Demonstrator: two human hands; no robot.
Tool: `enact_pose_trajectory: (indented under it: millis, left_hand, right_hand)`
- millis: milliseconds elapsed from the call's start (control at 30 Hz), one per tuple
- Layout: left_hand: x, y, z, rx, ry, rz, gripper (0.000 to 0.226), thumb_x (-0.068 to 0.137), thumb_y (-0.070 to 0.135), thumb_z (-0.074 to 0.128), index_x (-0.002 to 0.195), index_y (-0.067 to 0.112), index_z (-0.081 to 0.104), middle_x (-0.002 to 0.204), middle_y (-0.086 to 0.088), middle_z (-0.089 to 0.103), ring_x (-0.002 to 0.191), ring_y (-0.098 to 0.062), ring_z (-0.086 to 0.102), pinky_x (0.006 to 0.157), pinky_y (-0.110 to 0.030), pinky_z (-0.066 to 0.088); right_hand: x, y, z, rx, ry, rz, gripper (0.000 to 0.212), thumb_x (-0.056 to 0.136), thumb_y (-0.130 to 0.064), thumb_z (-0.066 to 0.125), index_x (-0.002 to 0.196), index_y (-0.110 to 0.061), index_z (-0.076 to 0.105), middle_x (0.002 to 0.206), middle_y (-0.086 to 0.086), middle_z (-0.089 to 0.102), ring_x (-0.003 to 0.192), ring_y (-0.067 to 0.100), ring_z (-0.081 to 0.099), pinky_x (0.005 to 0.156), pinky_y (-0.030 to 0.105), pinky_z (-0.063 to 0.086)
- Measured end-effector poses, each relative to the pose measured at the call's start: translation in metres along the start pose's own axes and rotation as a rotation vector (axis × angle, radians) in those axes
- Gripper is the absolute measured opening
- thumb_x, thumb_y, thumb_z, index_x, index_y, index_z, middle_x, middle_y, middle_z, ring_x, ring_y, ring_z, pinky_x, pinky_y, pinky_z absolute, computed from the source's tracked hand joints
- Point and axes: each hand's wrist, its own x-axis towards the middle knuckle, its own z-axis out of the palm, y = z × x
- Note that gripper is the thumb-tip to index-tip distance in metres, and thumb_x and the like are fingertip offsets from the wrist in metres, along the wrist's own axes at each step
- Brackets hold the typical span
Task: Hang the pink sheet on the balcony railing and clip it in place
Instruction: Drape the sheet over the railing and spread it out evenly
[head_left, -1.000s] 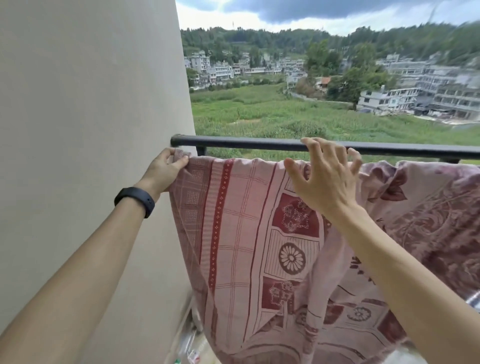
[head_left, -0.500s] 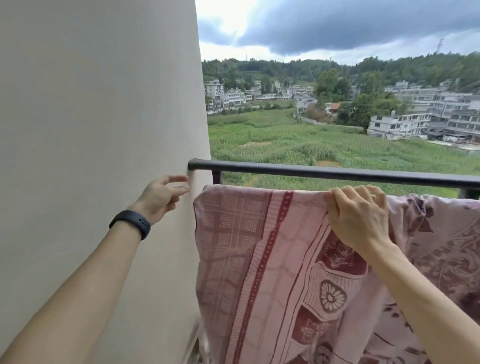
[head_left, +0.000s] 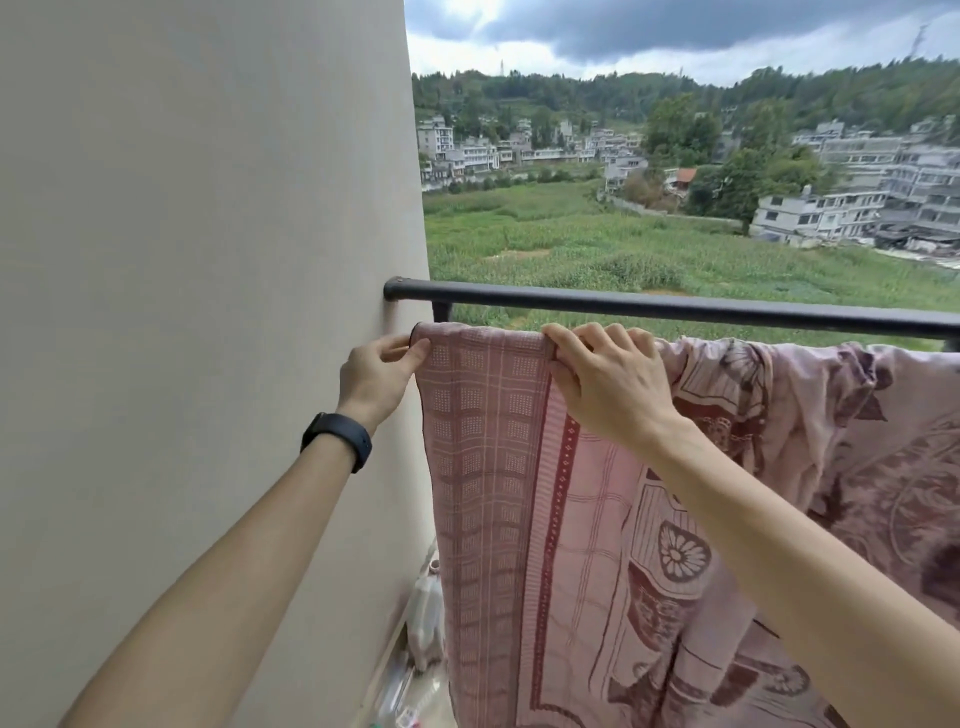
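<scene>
The left hand (head_left: 382, 371) pinches the top corner of the pink sheet (head_left: 493, 467); the right hand (head_left: 608, 376) grips its upper edge, just below the black railing (head_left: 675, 309).

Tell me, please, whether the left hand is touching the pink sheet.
Touching. The head view shows the left hand pinching the pink sheet at its upper left corner.
</scene>
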Motion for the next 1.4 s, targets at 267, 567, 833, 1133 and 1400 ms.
enact_pose_trajectory:
  millis: [267,567,833,1133,1400]
  left_hand:
    - [0.017,0.006,-0.012,-0.391,0.191,-0.029,0.004,0.087,0.030,0.072,0.087,0.026,0.072,0.092,0.003,0.074,0.087,-0.014,0.070,0.087,-0.033,0.057]
    - [0.027,-0.006,-0.003,-0.287,-0.027,-0.005,0.020,0.090,0.029,0.069,0.107,0.019,0.070,0.101,0.003,0.071,0.093,-0.010,0.067,0.092,-0.030,0.054]
    - [0.040,0.002,0.025,-0.263,0.178,-0.022,0.013,0.094,0.040,0.063,0.088,0.030,0.066,0.088,0.012,0.067,0.093,-0.015,0.065,0.085,-0.030,0.052]
    - [-0.017,0.056,0.084,0.405,0.294,0.701,0.034,0.094,0.035,0.052,0.123,0.022,0.060,0.125,0.002,0.062,0.118,-0.021,0.052,0.105,-0.042,0.035]
    - [-0.042,0.077,0.159,0.610,0.171,0.760,0.037,0.098,0.044,0.035,0.097,0.024,0.066,0.088,0.002,0.067,0.086,-0.023,0.058,0.090,-0.043,0.038]
  right_hand:
    - [0.002,0.000,0.001,0.036,0.061,0.053,0.043,0.097,-0.050,0.043,0.138,-0.036,0.047,0.134,0.001,0.058,0.124,0.026,0.050,0.106,0.053,0.026]
    - [-0.013,0.036,-0.003,-0.096,0.103,0.138,0.044,0.099,-0.062,0.033,0.116,-0.030,0.057,0.104,0.001,0.068,0.098,0.026,0.061,0.100,0.045,0.030]
    - [-0.045,0.102,-0.027,-0.053,0.138,0.298,0.059,0.096,-0.065,0.034,0.124,-0.019,0.058,0.119,0.011,0.066,0.112,0.033,0.055,0.104,0.047,0.036]
    - [-0.049,0.114,-0.025,0.012,0.173,0.262,0.053,0.102,-0.053,0.018,0.115,-0.024,0.061,0.105,0.000,0.069,0.099,0.022,0.058,0.097,0.038,0.030]
    - [-0.086,0.195,-0.049,-0.161,0.161,0.393,0.058,0.100,-0.060,0.021,0.092,-0.027,0.068,0.092,-0.006,0.072,0.093,0.022,0.063,0.095,0.044,0.035]
